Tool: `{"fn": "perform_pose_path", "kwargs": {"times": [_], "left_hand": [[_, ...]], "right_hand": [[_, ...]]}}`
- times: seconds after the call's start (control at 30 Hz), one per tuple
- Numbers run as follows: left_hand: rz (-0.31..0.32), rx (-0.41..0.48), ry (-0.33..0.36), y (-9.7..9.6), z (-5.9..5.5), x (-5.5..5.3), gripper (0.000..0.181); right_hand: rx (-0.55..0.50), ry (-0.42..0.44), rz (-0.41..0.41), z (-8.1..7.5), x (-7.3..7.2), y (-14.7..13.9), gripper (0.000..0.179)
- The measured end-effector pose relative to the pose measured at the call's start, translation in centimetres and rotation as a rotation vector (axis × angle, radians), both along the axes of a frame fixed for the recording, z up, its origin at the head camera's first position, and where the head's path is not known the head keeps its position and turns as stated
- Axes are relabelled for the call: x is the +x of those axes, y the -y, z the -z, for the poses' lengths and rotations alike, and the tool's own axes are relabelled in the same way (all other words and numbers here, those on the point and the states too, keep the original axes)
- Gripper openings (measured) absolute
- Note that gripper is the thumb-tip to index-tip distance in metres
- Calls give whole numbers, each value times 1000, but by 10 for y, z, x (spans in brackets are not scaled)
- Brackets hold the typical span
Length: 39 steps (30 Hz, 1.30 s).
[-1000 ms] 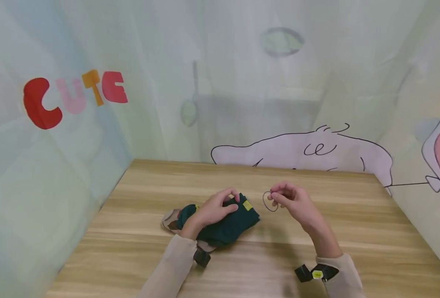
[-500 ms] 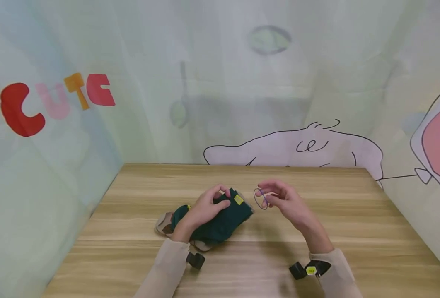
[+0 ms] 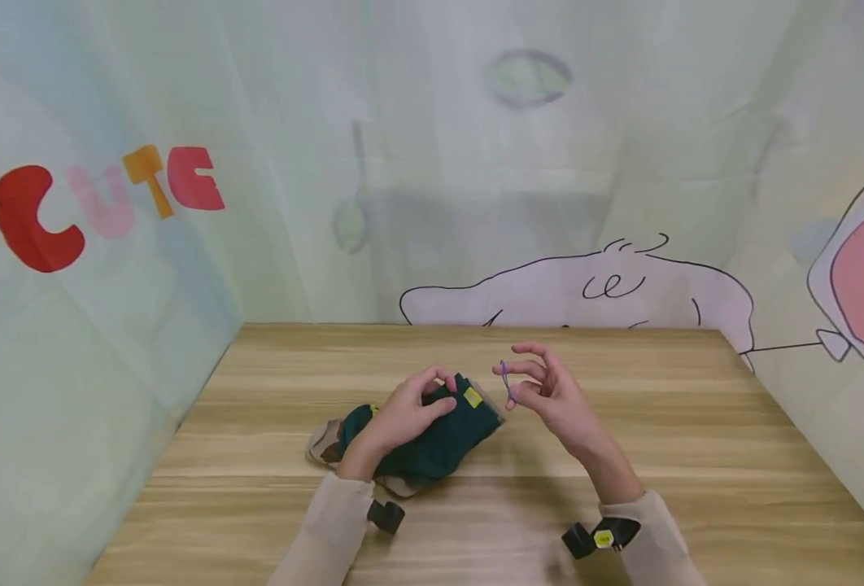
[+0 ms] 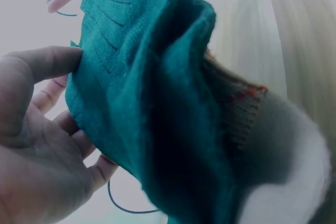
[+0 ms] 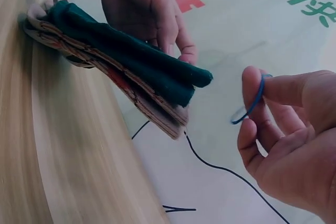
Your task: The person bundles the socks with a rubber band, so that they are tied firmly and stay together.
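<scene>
Thumb and fingers of my left hand (image 3: 406, 411) grip a stack of folded socks (image 3: 432, 448) by its edge. The green sock with a yellow patch lies on top of beige and brown layers, seen from the side in the right wrist view (image 5: 142, 61). In the left wrist view the green knit (image 4: 126, 66) hides part of the beige sock (image 4: 278, 140). My right hand (image 3: 567, 411) is just right of the cuff end, apart from it. A thin blue rubber band (image 5: 255, 100) is looped at its thumb and fingers, held narrow between them.
The wooden table (image 3: 622, 423) extends around both hands. Behind it stands a printed curtain (image 3: 461, 203) with a drawn animal and letters. Each wrist carries a small black camera, one on the left (image 3: 386, 516) and one on the right (image 3: 578, 540).
The rubber band has gone from a hanging round loop to a narrow, drawn-out one as my right fingers spread. My left hand keeps its grip on the socks. The head view shifted slightly.
</scene>
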<state>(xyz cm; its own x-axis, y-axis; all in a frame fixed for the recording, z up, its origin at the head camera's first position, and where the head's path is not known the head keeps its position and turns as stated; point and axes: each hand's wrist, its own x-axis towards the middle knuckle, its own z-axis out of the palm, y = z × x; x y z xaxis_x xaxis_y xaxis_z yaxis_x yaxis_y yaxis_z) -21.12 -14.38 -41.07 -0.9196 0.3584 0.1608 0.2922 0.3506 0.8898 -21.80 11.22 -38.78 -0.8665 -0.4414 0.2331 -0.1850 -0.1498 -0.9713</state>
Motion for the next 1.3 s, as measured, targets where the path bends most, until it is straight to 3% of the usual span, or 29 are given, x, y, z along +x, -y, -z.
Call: {"fn": "perform_pose_path", "kwargs": {"times": [0.23,0.5,0.93,1.3], "left_hand": [[12,-13,-11,-1,-2,1,11],[24,-22,3,-1,-4,3,11],[33,1,26,-2,-4,3,12],[36,-22,12,-1,-4,3,11]], "right_hand": [[-81,-45,25,0,2,3,45],[-171,-71,78,4,5,8,18],[-247,-19,120,3,6,11,22],[-242,-138,98,8,7,14,21]]}}
